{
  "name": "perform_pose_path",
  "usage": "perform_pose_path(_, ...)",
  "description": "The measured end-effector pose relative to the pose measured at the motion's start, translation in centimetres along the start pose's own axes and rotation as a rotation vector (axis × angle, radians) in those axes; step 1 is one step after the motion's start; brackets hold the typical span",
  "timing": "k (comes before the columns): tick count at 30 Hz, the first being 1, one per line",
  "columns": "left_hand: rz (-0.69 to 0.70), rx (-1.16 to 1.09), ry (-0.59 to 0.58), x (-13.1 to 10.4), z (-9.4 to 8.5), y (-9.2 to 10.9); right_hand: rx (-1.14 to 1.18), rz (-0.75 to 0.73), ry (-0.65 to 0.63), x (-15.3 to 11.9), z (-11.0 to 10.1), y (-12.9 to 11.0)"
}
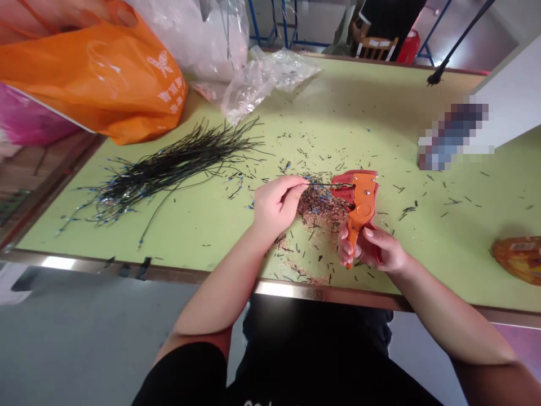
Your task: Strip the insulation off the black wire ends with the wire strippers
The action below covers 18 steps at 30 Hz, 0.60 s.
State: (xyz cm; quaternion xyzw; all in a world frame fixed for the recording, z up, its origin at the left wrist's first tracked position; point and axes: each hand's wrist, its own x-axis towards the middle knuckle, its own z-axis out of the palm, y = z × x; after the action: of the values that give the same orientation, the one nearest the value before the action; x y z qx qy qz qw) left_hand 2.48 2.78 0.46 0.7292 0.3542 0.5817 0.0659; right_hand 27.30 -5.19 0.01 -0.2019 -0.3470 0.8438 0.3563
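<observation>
Between the thumb and fingers of my left hand (pixel 279 204) is pinched a thin black wire (pixel 323 184). The wire runs rightward, its far end at the jaws of an orange and red wire stripper (pixel 364 197). My right hand (pixel 376 248) is wrapped around the stripper's handles from below, with the tool's head pointing away from me. Under the wire lies a heap of wire scraps (pixel 316 211), copper strands mixed with black insulation bits and blue pieces. To the left, a bundle of black wires (pixel 169 160) with blue-tipped ends is spread on the green table (pixel 236 237).
An orange bag (pixel 97 73) stands at the back left beside crumpled clear plastic (pixel 270 79). A black cable with a plug (pixel 435 76) hangs at the upper right. An orange-yellow package (pixel 519 259) sits at the right edge. Beyond the table a person (pixel 389 22) is partly visible.
</observation>
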Motion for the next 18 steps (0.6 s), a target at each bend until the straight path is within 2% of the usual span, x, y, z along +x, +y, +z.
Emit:
perform_pose_path(6, -0.018, -0.027, 0.018, 0.03, -0.01, -0.2, -0.021, 0.002, 0.021, 0.36, 0.38, 0.15)
perform_pose_path(11, -0.087, -0.046, 0.031, 0.13, -0.16, -0.03, -0.008, -0.029, 0.061, 0.67, 0.94, 0.27)
perform_pose_path(18, -0.159, 0.045, -0.009, -0.16, -0.19, -0.41, -0.062, -0.051, 0.056, 0.74, 0.65, 0.46)
